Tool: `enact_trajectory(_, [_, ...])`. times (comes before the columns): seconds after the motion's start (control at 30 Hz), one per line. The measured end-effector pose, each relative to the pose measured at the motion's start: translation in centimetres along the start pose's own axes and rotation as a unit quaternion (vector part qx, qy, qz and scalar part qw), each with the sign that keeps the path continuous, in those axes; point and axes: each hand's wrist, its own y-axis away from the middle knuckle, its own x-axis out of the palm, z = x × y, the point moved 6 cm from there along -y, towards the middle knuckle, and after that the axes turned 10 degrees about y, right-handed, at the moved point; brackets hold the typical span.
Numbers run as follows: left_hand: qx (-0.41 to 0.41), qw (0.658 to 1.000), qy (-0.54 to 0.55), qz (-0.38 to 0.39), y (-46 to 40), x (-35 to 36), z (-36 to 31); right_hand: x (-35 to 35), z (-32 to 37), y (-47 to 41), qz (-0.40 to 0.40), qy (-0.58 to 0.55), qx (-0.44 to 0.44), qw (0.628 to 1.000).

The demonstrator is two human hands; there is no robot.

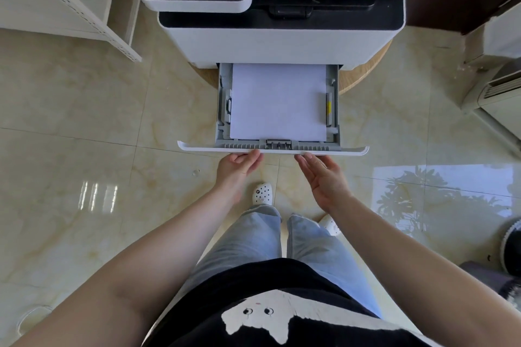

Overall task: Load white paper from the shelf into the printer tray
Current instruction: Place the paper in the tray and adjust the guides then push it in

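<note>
Both my hands at the front lip of the pulled-out printer tray, paper already lying in it.

My left hand (239, 165) is loosely curled, fingertips touching the underside of the tray's white front panel (197, 148), holding nothing else. My right hand (324, 175) is spread flat, palm turned inward, fingertips at the same panel edge; I cannot tell whether they touch it. The printer tray (334, 121) stands drawn out from the printer (282, 42). A neat stack of white paper (277, 101) lies flat inside, square between the grey side guides, its back edge at the printer body. The shelf (70, 5) stands far left.
</note>
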Motion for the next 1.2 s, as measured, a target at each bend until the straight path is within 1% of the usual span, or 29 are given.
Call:
enact_trajectory(0.13, [0.034, 0.999, -0.037, 0.005, -1.9, 1.7, -1.8, 1.3, 2.3, -2.2, -0.005, 0.044, -0.018, 0.999])
enact_trajectory(0.27, [0.072, 0.994, -0.084, 0.001, -3.6, 3.6, -3.6, 2.7, 4.4, -4.1, -0.038, 0.100, -0.017, 0.994])
enact_trajectory(0.3, [0.083, 0.992, -0.095, 0.001, -4.1, 4.0, -4.1, 3.0, 5.1, -4.5, -0.039, 0.131, -0.018, 0.990])
enact_trajectory(0.33, [0.097, 0.989, -0.113, 0.002, -4.5, 4.3, -4.6, 3.3, 5.9, -4.9, -0.038, 0.183, -0.019, 0.982])
enact_trajectory(0.4, [0.118, 0.982, -0.147, 0.000, -5.2, 4.7, -5.4, 3.7, 7.4, -5.4, -0.032, 0.312, -0.036, 0.949])
enact_trajectory(0.47, [0.131, 0.977, -0.168, -0.016, -5.9, 4.9, -6.1, 4.1, 8.7, -6.0, -0.041, 0.379, -0.067, 0.922])
enact_trajectory(0.53, [0.147, 0.972, -0.183, -0.034, -6.5, 5.2, -6.8, 4.3, 9.4, -6.5, -0.058, 0.390, -0.088, 0.915])
enact_trajectory(0.63, [0.170, 0.965, -0.193, -0.047, -7.3, 5.8, -7.6, 4.9, 10.1, -7.2, -0.063, 0.409, -0.120, 0.902])
enact_trajectory(0.77, [0.189, 0.957, -0.213, -0.052, -8.7, 6.5, -8.5, 5.5, 11.5, -8.5, -0.086, 0.448, -0.160, 0.876])
enact_trajectory(0.9, [0.194, 0.949, -0.242, -0.063, -9.7, 6.7, -9.0, 5.4, 12.1, -9.9, -0.125, 0.502, -0.163, 0.840])
enact_trajectory(1.07, [0.208, 0.939, -0.262, -0.080, -10.5, 7.6, -10.0, 6.1, 13.2, -10.3, -0.169, 0.537, -0.180, 0.806])
enact_trajectory(1.2, [0.221, 0.926, -0.293, -0.086, -11.2, 8.9, -11.4, 7.4, 14.8, -11.0, -0.188, 0.552, -0.184, 0.791])
